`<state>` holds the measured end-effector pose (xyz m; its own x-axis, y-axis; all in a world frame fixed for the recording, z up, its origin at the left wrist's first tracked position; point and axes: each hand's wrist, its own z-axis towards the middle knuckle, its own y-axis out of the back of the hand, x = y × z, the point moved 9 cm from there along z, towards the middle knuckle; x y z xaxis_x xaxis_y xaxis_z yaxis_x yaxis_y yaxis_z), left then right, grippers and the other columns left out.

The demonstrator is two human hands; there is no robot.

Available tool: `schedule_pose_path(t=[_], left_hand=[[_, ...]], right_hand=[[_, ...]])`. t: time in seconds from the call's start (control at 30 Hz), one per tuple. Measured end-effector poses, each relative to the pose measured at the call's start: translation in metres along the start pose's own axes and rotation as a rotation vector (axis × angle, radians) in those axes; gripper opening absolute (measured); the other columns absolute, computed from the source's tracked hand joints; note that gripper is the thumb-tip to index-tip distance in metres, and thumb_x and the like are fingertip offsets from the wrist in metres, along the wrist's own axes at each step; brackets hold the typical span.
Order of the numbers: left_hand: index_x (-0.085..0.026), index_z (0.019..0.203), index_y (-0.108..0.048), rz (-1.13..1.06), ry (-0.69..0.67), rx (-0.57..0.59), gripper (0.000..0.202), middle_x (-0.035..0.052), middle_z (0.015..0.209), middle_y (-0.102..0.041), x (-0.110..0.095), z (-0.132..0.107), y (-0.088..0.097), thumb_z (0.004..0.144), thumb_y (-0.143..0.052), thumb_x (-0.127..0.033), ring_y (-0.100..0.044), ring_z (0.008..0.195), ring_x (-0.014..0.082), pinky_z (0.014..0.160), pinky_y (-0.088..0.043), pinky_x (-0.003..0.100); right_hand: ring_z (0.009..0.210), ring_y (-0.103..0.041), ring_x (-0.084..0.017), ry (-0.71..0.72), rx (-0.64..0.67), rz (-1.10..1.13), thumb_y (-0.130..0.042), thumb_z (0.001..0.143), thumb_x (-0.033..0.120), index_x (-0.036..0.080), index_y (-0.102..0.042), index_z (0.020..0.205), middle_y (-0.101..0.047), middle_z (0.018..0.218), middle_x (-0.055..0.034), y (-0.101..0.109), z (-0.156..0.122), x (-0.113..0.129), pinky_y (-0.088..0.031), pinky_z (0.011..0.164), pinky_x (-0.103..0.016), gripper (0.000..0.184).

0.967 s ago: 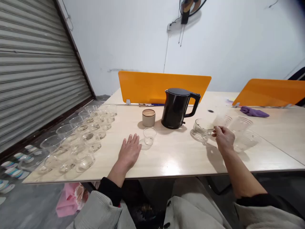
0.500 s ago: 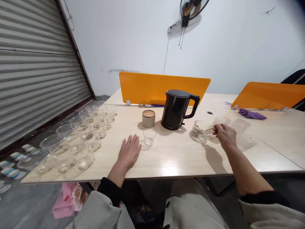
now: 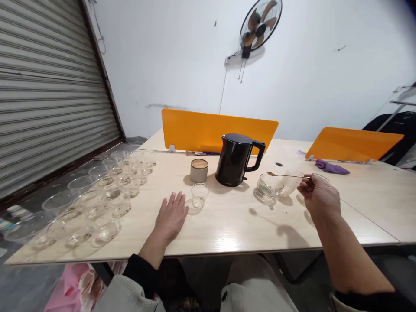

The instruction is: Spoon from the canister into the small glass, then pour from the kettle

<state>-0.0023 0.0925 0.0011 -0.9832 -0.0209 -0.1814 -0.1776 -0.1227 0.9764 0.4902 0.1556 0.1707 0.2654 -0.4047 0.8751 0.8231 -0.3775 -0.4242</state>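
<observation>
My left hand lies flat on the table with its fingers stretched out. Just right of its fingertips stands a clear plastic cup. My right hand is closed on the handle of a long thin spoon. The spoon's bowl is raised near the rim of a ribbed glass bowl, which sits on the table. What the spoon carries is too small to make out. Behind the cup is a grey jar with a wooden lid. To its right stands a black electric kettle.
Rows of clear cups cover the table's left end. Stacked plastic cups stand beside the glass bowl, partly behind my right hand. Orange dividers edge the back of the table. A purple cloth lies at the right.
My right hand has lifted the spoon out of the glass bowl and moved right. My left hand stays flat on the table. The camera view has tilted up slightly.
</observation>
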Motion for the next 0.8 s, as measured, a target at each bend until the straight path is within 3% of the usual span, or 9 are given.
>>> schedule_pose_path(t=[0.17, 0.37, 0.6, 0.8], left_hand=[[-0.015, 0.161, -0.04, -0.136, -0.001, -0.066, 0.061, 0.0113, 0.172, -0.03, -0.001, 0.001, 0.01, 0.105, -0.032, -0.04, -0.017, 0.162, 0.0331, 0.13, -0.013, 0.059], [-0.007, 0.162, -0.034, -0.359, -0.07, -0.124, 0.073, 0.0174, 0.171, -0.03, -0.011, 0.005, 0.024, 0.102, -0.042, -0.047, -0.017, 0.162, 0.0327, 0.131, -0.012, 0.054], [-0.01, 0.159, -0.039, -0.596, -0.082, -0.156, 0.076, 0.0195, 0.169, -0.035, -0.013, 0.009, 0.026, 0.095, -0.058, -0.046, -0.02, 0.162, 0.0338, 0.132, -0.012, 0.053], [-0.019, 0.163, -0.034, -0.899, -0.018, -0.183, 0.096, 0.0169, 0.17, -0.033, -0.009, 0.008, 0.027, 0.082, -0.078, -0.047, -0.024, 0.16, 0.0363, 0.129, -0.022, 0.053]], right_hand=[[0.05, -0.047, -0.004, -0.156, 0.143, 0.105, -0.075, 0.087, 0.022, 0.018, -0.063, 0.074, -0.056, 0.063, 0.0047, -0.058, -0.027, -0.024, -0.047, 0.047, -0.013, 0.018], [0.05, -0.052, -0.005, -0.258, 0.312, 0.096, -0.081, 0.083, 0.027, 0.015, -0.067, 0.077, -0.06, 0.065, 0.0029, -0.125, -0.063, -0.066, -0.051, 0.048, -0.015, 0.019], [0.051, -0.057, -0.007, -0.33, 0.366, 0.056, -0.08, 0.085, 0.03, 0.015, -0.07, 0.077, -0.063, 0.064, 0.0016, -0.161, -0.091, -0.094, -0.056, 0.051, -0.019, 0.019], [0.053, -0.061, -0.009, -0.234, 0.445, -0.044, -0.087, 0.076, 0.044, 0.017, -0.071, 0.078, -0.066, 0.065, -0.0001, -0.185, -0.12, -0.106, -0.057, 0.053, -0.021, 0.032]])
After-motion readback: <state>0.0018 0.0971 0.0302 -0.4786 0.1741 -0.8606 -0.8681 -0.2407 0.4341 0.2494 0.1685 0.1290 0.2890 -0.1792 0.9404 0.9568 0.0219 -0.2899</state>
